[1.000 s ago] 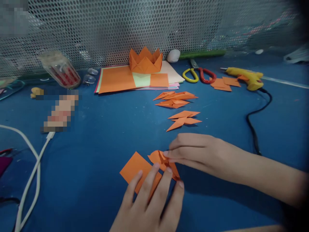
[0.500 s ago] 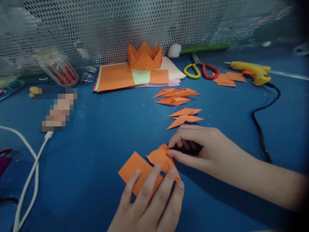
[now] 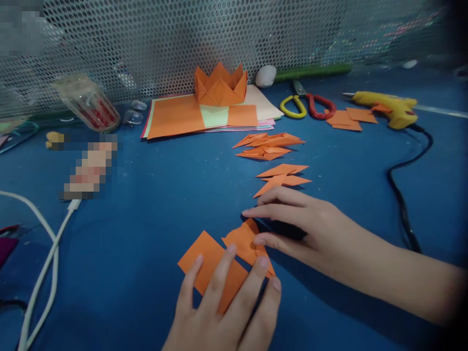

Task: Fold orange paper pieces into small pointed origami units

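My left hand [image 3: 228,307] lies flat with its fingers spread, pressing down an orange paper square [image 3: 208,261] and the lower tip of a partly folded orange paper piece [image 3: 245,243]. My right hand [image 3: 292,222] comes in from the right, fingers stretched out over the folded piece, thumb tip touching its right edge. Both sit on the blue table [image 3: 146,204]. Just beyond my right hand lie two folded orange paper points [image 3: 283,176].
Further back are a pile of folded orange points [image 3: 268,145], a stack of coloured paper sheets [image 3: 204,117] bearing an orange paper crown [image 3: 220,84], scissors [image 3: 307,103], a yellow glue gun [image 3: 387,108] with black cord [image 3: 402,195], a jar [image 3: 87,103], white cable [image 3: 47,263] at left.
My right hand's fingers, curled half a second ago, have stretched out over the folded piece. My left hand slid slightly back toward me on the square.
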